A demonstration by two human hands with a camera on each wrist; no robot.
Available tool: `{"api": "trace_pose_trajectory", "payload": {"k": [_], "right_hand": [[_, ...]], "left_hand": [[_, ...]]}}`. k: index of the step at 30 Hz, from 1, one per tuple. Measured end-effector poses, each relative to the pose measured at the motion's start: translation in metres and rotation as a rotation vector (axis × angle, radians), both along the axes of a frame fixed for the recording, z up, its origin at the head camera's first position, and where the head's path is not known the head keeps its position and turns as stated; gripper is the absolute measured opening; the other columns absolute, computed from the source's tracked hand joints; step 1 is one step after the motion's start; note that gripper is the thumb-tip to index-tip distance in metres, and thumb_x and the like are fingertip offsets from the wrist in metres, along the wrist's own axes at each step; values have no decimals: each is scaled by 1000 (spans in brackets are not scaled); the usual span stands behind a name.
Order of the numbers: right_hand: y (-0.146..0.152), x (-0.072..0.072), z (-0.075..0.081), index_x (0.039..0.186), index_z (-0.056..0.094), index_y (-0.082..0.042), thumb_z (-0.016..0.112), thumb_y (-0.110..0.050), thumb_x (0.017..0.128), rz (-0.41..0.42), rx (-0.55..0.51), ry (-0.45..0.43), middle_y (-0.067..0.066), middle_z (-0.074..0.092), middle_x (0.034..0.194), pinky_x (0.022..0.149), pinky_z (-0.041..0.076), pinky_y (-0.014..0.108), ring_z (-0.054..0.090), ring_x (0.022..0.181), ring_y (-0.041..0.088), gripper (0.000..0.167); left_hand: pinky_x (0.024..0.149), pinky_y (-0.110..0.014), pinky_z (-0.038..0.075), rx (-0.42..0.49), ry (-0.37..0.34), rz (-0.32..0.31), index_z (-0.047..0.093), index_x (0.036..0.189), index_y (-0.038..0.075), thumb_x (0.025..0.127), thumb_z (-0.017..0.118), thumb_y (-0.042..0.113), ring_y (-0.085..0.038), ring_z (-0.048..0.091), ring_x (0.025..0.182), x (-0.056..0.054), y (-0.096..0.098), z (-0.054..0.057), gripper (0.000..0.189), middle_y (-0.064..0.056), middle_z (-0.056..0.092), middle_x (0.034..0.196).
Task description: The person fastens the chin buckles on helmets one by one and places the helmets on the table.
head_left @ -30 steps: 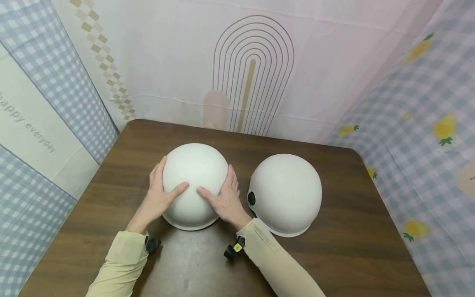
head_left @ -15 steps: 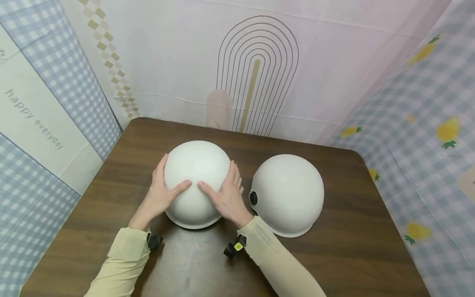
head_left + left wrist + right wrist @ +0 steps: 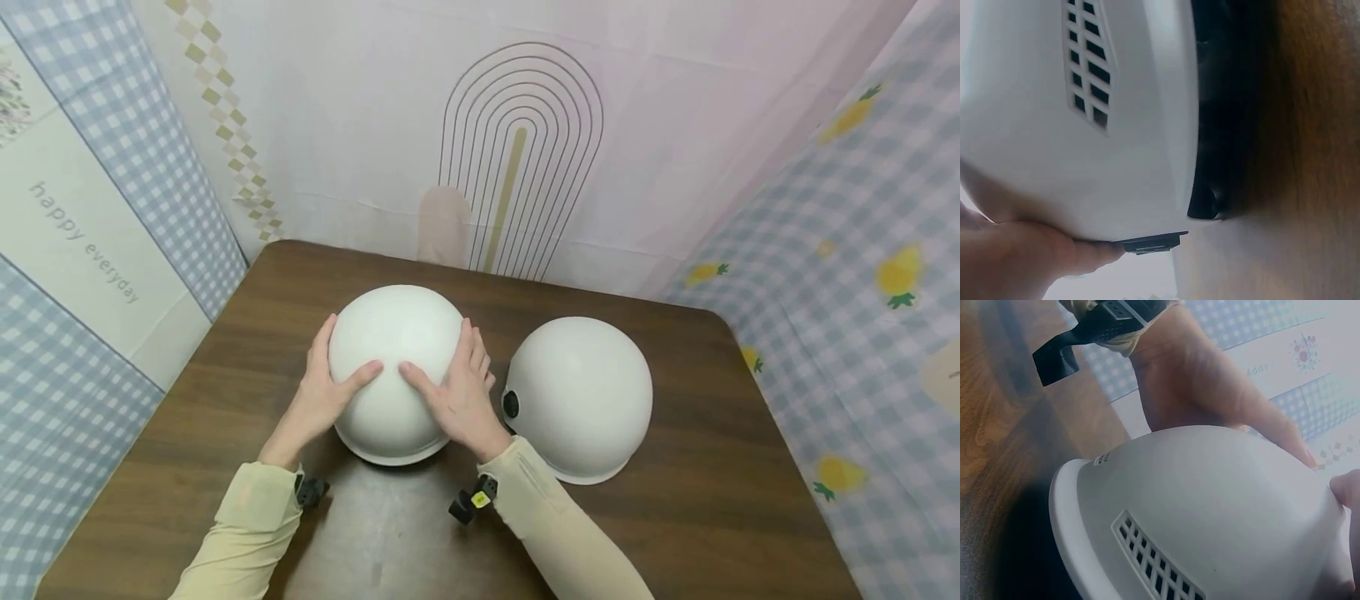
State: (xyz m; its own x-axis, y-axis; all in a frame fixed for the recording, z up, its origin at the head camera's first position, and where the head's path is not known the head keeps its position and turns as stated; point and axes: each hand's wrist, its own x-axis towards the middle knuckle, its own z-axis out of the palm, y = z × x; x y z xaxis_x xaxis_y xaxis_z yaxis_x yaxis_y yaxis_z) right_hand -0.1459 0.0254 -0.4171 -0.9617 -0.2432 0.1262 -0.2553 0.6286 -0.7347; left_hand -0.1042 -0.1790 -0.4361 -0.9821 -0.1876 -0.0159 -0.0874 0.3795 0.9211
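Observation:
A white helmet (image 3: 395,375) with a smooth dome is held between both hands on the left half of the wooden table. My left hand (image 3: 321,396) grips its left side, thumb lying on the near face. On the right side, my right hand (image 3: 463,400) grips it the same way, its thumb close to the other. The left wrist view shows slotted vents (image 3: 1090,69) and a black lining (image 3: 1225,119) below the rim. From the right wrist, a mesh vent (image 3: 1154,559) is visible. Contact between rim and table cannot be judged.
Just right of my right hand stands a second white helmet (image 3: 581,396), dome up, with a black round part (image 3: 511,404) on its side. Both rest over a brown table (image 3: 690,467). A printed cloth (image 3: 352,125) hangs behind it, with checked cloth at either side.
The held helmet and both hands have shifted very slightly toward the table's back edge. The grip looks the same, and the head view has moved a little.

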Motion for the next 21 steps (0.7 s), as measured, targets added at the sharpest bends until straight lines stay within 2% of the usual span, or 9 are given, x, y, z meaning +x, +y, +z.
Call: {"api": "trace_pose_trajectory", "payload": {"k": [5, 14, 21], "right_hand": [[0, 0, 4, 157, 6, -12, 56, -72, 82, 3, 7, 14, 18, 10, 158, 106, 12, 61, 15, 141, 36, 109], [-1, -2, 13, 157, 9, -24, 53, -75, 82, 24, 13, 49, 18, 8, 158, 107, 10, 63, 13, 142, 36, 101], [-3, -1, 16, 157, 7, -27, 52, -75, 82, 33, 12, 42, 19, 6, 159, 106, 10, 64, 11, 143, 38, 100]], "left_hand": [[98, -67, 32, -1, -8, 5, -2, 156, 36, 87, 66, 52, -47, 32, 131, 0, 1, 0, 98, -19, 13, 155], [101, -67, 29, 29, 17, 29, -2, 157, 29, 90, 63, 47, -46, 28, 134, 1, 5, 0, 95, -18, 12, 156], [100, -68, 30, 24, 9, 31, -2, 156, 33, 90, 61, 50, -47, 29, 133, 1, 4, -1, 93, -19, 13, 156]]}}
